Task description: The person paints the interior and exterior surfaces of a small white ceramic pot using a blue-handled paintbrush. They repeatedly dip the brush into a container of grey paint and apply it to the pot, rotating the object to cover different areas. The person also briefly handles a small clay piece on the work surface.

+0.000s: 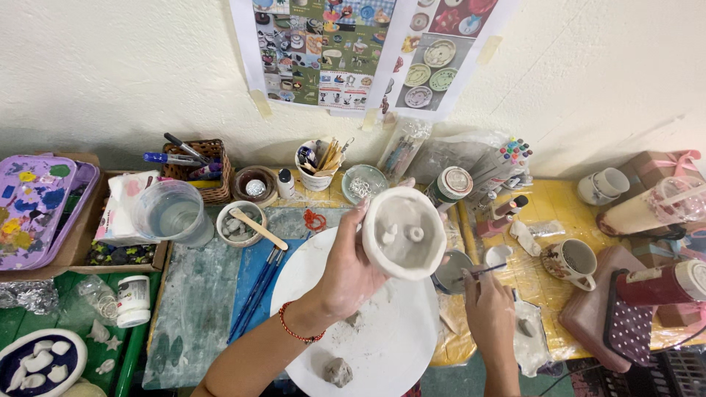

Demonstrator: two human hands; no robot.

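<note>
Head view, looking straight down onto a crowded craft table [198,309]. Left hand [351,273] raised and wrapped around a grey clay bowl [403,231], fingers curled on its rim and wall, tipped so the inside faces up toward the eyes, showing small clay lumps and a ring stuck to its floor. Held well above the round white board [382,345], probably to bring the inside within easy reach of the tool. Right hand [489,312] lower and to the right, pinching a thin brush [491,270] between thumb and fingertips, tip pointing left toward a small round dish [450,272] just beside the bowl. A lump of spare clay [337,371] lying on the board near its front edge, kept close for more pieces. Three blue-handled brushes [257,294] laid side by side left of the board, within reach. Further left, a clear plastic cup of water [173,213] and a small bowl with a wooden spatula [257,228] resting across it. Taped on the wall above, two printed sheets: a greenish one [323,51] packed with small pictures of pottery, and beside it a dark red one [441,51] showing round painted plates. At far left, a purple paint palette [33,206] with blotches of colour, and a small white jar with a label [133,300]. At right, a patterned mug [573,259] on the yellow cover.
</note>
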